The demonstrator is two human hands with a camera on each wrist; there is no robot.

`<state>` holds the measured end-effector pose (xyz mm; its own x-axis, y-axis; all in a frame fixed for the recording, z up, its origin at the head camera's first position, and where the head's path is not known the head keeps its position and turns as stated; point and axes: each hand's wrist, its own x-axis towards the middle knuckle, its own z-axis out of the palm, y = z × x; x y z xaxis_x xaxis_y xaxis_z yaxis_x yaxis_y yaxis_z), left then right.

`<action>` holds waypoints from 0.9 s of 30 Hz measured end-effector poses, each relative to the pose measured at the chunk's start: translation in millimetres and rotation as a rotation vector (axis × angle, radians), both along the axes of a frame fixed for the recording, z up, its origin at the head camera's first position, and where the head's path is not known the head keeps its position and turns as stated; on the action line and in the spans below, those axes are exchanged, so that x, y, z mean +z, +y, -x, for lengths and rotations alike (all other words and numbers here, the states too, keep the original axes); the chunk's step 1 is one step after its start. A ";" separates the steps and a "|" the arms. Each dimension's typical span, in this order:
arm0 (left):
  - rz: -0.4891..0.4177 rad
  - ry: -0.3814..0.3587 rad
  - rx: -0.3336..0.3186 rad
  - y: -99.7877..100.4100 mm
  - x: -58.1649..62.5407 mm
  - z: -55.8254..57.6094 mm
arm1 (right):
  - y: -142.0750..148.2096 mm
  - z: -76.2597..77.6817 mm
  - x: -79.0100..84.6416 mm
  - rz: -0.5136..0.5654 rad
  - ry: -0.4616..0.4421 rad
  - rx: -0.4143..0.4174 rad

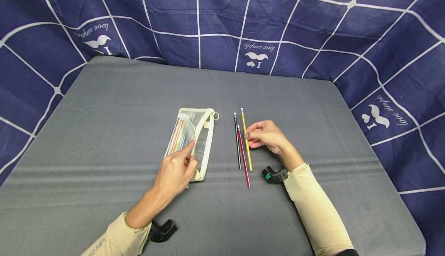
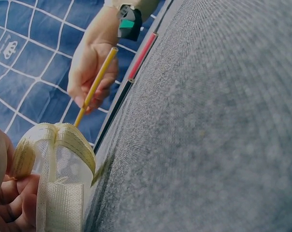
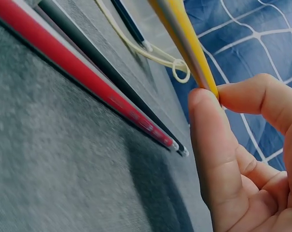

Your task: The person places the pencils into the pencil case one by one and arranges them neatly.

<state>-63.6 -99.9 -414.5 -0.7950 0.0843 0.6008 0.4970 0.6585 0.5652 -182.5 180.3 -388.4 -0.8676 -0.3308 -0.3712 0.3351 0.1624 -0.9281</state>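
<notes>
A clear mesh pencil case (image 1: pixel 209 144) with cream zipper trim lies left of centre, its zipper side gaping. Several coloured pencils (image 1: pixel 178 132) show through its left part. My left hand (image 1: pixel 175 171) grips the case by the near edge of its opening, index finger stretched along the trim. Between thumb and index finger, my right hand (image 1: pixel 265 136) pinches a yellow pencil (image 1: pixel 243 120), raised off the table in the left wrist view. Just left of it, a black pencil (image 1: pixel 238 144) and a red pencil (image 1: pixel 244 161) lie side by side on the cloth.
Grey cloth (image 1: pixel 104 132) covers the table. Blue checked fabric (image 1: pixel 222 20) hangs along its back and sides. A ring pull (image 1: pixel 216 116) sticks out at the case's far corner. Black wrist devices (image 1: pixel 274 174) sit under both forearms.
</notes>
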 end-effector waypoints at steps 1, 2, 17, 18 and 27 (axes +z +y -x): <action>0.002 0.002 0.000 -0.1 0.1 0.0 | -1.5 -0.4 -0.5 0.004 -0.004 0.003; 0.003 0.005 -0.001 -0.2 0.1 -0.1 | -2.8 -0.8 -1.2 0.009 -0.009 0.006; 0.001 0.017 -0.002 -0.8 0.2 -0.5 | -33.9 -9.8 -1.2 0.067 -0.037 0.071; 0.002 0.018 -0.002 -0.8 0.3 -0.5 | -35.8 -10.3 -1.4 0.062 -0.036 0.077; 0.006 0.019 -0.005 -0.9 1.0 -1.1 | -47.0 -12.8 -3.3 0.055 -0.045 0.104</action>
